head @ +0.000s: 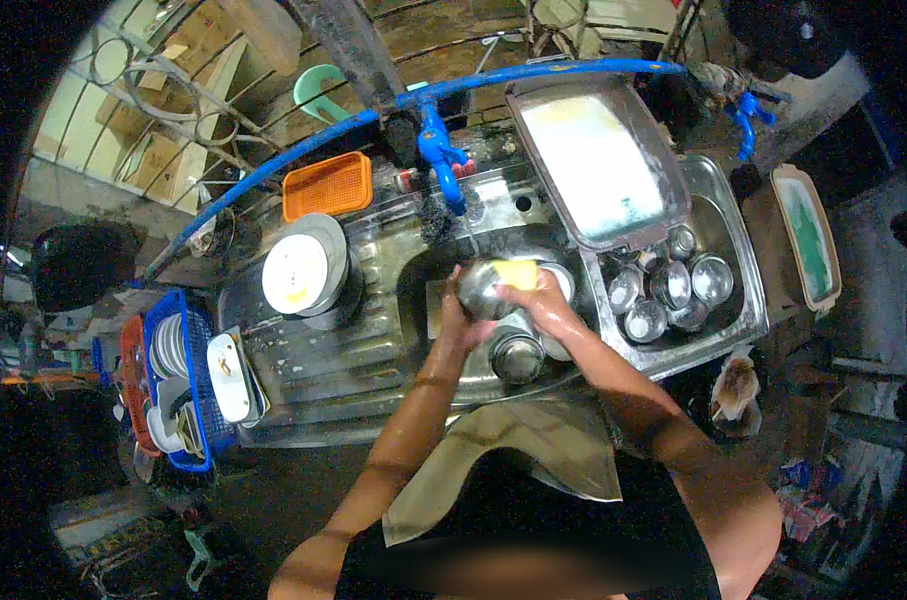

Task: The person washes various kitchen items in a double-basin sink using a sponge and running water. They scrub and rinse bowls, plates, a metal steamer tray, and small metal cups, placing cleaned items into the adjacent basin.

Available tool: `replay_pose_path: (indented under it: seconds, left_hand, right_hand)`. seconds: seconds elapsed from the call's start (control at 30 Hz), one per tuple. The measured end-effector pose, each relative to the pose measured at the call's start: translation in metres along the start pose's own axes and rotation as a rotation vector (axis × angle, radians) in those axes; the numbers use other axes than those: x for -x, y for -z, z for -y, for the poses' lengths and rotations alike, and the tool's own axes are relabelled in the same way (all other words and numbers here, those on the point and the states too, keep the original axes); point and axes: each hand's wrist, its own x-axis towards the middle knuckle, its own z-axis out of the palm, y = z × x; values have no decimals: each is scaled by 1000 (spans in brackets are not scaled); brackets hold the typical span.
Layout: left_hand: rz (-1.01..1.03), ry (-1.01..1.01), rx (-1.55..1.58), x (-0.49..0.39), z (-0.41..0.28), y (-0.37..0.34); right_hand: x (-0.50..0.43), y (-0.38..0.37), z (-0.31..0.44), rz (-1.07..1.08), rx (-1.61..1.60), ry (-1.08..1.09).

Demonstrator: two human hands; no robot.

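Note:
Above the left sink basin [414, 300], my left hand [459, 319] grips a round metal bowl [477, 291] from its left side and underneath. My right hand [542, 301] presses a yellow sponge [519, 274] against the bowl's right side. Just behind it, a thin stream of water falls from the blue tap [443, 161]. Below my hands, a metal bowl [518, 358] and some pale dishes lie in the basin, partly hidden by my right hand and forearm.
The right basin [740, 300] holds several metal bowls [677, 285]. A large tray [592, 165] of whitish liquid straddles the sink's back. Stacked plates [296, 274] and an orange basket [327, 186] stand on the left drainboard. Beyond its left end is a blue dish rack [198, 382].

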Motion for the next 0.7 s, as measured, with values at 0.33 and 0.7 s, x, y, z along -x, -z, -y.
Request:
replay_pose_path:
  seconds: [0.33, 0.7]
  left_hand:
    - [-132, -1001, -1882, 3, 8, -28]
    - [-288, -707, -596, -28, 22, -45]
  right_hand:
    - [18, -7, 42, 27, 808, 288]
    - [-9, -28, 14, -382, 610, 198]
